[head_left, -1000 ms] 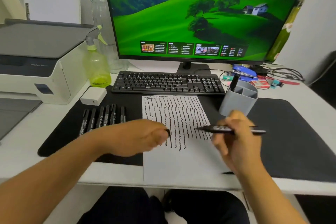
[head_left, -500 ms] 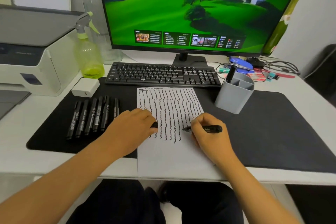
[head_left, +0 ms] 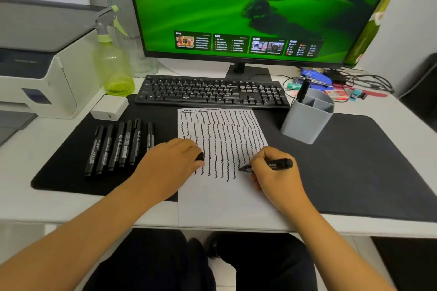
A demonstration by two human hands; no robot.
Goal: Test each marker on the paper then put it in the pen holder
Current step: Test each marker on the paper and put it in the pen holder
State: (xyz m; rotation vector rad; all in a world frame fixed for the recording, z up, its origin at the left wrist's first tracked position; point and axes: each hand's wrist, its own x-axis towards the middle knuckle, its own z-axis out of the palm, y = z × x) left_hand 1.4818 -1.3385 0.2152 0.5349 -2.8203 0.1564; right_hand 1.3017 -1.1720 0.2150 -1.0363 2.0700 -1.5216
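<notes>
A white paper (head_left: 224, 201) covered with wavy black lines lies on the black desk mat. My right hand (head_left: 275, 179) grips a black marker (head_left: 276, 164) with its tip touching the paper at the end of a line. My left hand (head_left: 170, 165) rests on the paper's left edge, closed around the black marker cap (head_left: 200, 156). Several black markers (head_left: 118, 146) lie side by side on the mat to the left. The grey pen holder (head_left: 307, 123) stands right of the paper with one black marker (head_left: 303, 90) upright in it.
A black keyboard (head_left: 212, 92) and a monitor (head_left: 248, 7) stand behind the paper. A green spray bottle (head_left: 113, 66), a white charger (head_left: 110, 107) and a printer (head_left: 40, 59) are at the left. Cables and small items (head_left: 343, 87) clutter the back right.
My right hand brought the marker down from above the paper and set its tip on the sheet. My left hand settled onto the paper's left edge with the cap.
</notes>
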